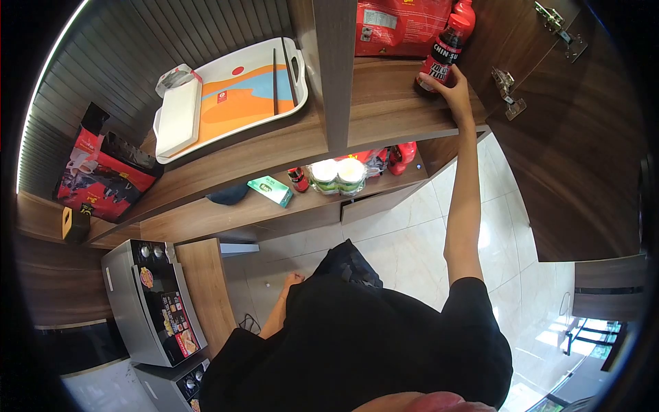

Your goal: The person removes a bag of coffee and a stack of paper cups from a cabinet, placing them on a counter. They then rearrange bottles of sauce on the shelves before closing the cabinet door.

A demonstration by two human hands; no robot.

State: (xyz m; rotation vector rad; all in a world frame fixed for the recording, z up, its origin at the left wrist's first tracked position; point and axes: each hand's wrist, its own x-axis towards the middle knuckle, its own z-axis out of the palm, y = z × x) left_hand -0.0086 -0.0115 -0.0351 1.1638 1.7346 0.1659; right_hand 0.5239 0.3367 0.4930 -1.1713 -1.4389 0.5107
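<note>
My right hand (450,93) reaches up into the right-hand shelf compartment, thumb and fingers around the lower part of a sauce bottle (443,51) with a red cap and a black and red CHIN-SU label. The bottle is nearly upright. Right behind it is another red bottle (465,12); to its left, a large red package (401,27) lies on the same shelf. My left hand (295,277) hangs low beside my body, away from the shelves. It is small in view and its fingers are mostly hidden.
An open cabinet door (583,172) stands at the right. A white tray (300,93) with chopsticks and a red bag (103,172) occupy the left compartment. Below are a green box (270,191), wrapped cans (336,174) and bottles. An oven (154,302) is at lower left.
</note>
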